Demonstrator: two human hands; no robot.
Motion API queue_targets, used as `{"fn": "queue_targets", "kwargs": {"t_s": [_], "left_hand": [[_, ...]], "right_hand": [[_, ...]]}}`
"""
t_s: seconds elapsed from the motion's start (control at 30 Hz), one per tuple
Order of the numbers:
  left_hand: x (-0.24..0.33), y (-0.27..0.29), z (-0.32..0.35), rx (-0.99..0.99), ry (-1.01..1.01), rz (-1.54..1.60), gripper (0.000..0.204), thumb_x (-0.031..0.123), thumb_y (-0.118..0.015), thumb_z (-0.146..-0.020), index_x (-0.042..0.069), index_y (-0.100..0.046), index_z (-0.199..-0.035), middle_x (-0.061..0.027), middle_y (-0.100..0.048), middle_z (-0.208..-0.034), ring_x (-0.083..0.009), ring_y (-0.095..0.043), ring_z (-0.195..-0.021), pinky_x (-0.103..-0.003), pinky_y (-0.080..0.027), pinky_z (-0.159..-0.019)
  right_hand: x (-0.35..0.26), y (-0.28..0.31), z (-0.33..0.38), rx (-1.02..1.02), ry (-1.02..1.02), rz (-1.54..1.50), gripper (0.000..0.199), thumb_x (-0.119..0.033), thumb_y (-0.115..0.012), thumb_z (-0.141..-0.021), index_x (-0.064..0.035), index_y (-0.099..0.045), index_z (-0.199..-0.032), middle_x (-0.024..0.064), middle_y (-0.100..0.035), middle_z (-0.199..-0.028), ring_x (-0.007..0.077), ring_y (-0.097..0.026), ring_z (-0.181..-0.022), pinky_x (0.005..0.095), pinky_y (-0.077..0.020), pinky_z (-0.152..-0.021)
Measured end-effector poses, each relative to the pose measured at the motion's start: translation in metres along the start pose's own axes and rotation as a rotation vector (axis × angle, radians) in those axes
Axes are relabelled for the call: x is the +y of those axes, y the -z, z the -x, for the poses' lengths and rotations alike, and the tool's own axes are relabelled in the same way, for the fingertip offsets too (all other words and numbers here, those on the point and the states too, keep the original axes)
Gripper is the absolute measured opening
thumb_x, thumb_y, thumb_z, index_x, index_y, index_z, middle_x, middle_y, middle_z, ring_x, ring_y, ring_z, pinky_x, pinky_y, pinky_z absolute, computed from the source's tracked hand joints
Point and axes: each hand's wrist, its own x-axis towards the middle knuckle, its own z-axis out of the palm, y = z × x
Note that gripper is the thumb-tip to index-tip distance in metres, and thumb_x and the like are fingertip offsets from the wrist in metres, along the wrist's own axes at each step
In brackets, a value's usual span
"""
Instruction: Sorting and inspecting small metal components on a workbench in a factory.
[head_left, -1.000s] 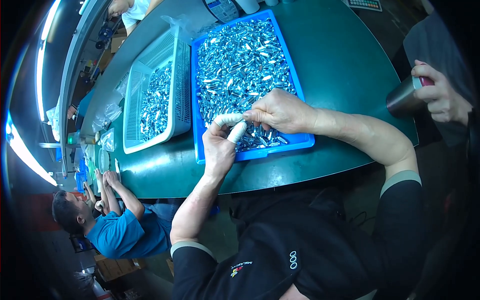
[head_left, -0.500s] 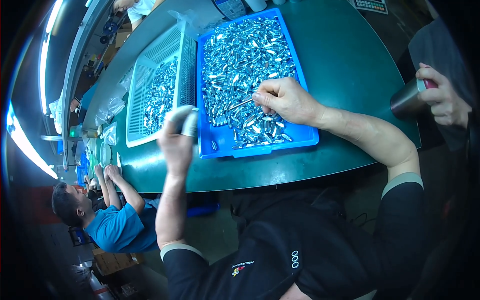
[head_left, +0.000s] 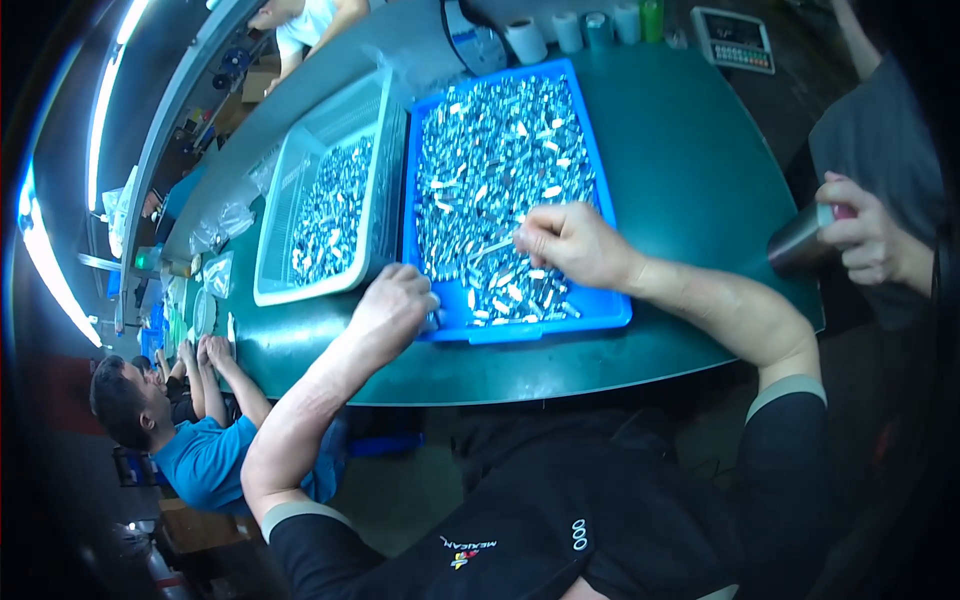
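A blue tray (head_left: 618,300) full of small shiny metal parts (head_left: 500,160) lies in front of me. Over its near right part, my right hand (head_left: 580,245) is closed in a pinch around a thin metal rod (head_left: 490,248), which points left across the parts. My left hand (head_left: 392,302) is at the tray's near left corner, fingers curled down and closed. Something small and shiny shows at those fingertips, too unclear to name. Left of the tray stands a pale green plastic basket (head_left: 312,293) with more metal parts inside.
Cups and rolls (head_left: 527,42) line the table's far edge, near a scale (head_left: 735,40). Clear plastic bags (head_left: 218,275) lie left of the basket. At right, another person's hand (head_left: 870,235) holds a dark cylinder (head_left: 797,240). A person in blue (head_left: 215,460) sits at left.
My left hand has come down from its raised, blurred position to the tray's near left corner. My right hand keeps the rod over the parts. The whole view has shifted slightly.
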Motion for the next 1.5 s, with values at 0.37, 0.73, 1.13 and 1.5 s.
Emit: {"fn": "queue_targets", "kwargs": {"t_s": [0.37, 0.73, 1.13, 1.5], "left_hand": [[0.002, -0.011, 0.002, 0.059, 0.049, 0.061, 0.027, 0.017, -0.078, -0.076, 0.007, -0.065, -0.098, -0.0101, -0.063, -0.085, -0.0308, -0.061, -0.090, -0.043, -0.049, -0.084], [0.026, -0.021, -0.027, 0.592, 0.553, 1.550, 0.025, 0.021, -0.060, -0.104, -0.002, -0.064, -0.111, -0.0124, -0.073, -0.100, -0.0182, -0.071, -0.090, -0.033, -0.058, -0.086], [0.051, -0.030, -0.052, 0.769, 0.564, 1.865, 0.027, 0.024, -0.055, -0.107, -0.001, -0.061, -0.116, -0.0150, -0.072, -0.102, -0.0253, -0.075, -0.090, -0.035, -0.060, -0.085], [0.064, -0.029, -0.054, 0.877, 0.614, 1.919, 0.027, 0.024, -0.055, -0.106, -0.001, -0.062, -0.115, -0.0163, -0.073, -0.101, -0.0275, -0.074, -0.093, -0.038, -0.061, -0.089]], "right_hand": [[0.006, -0.005, 0.001, 0.023, 0.028, -0.011, 0.031, -0.026, -0.061, -0.101, -0.0009, -0.071, -0.086, 0.0042, -0.068, -0.069, 0.0091, -0.062, -0.064, 0.0294, -0.0482, -0.061], [0.002, -0.001, 0.003, -0.021, 0.027, 0.002, 0.026, -0.020, -0.062, -0.103, 0.0018, -0.070, -0.091, 0.0031, -0.067, -0.073, 0.0068, -0.060, -0.068, 0.0255, -0.0477, -0.062], [0.001, -0.005, 0.003, 0.077, 0.082, -0.002, 0.027, -0.024, -0.065, -0.098, -0.0015, -0.069, -0.083, 0.0050, -0.067, -0.067, 0.0093, -0.059, -0.061, 0.0304, -0.0462, -0.058], [-0.004, 0.000, 0.005, 0.182, 0.150, -0.005, 0.031, -0.022, -0.066, -0.097, 0.0004, -0.062, -0.076, 0.0111, -0.066, -0.066, 0.0183, -0.063, -0.059, 0.0366, -0.0470, -0.058]]}}
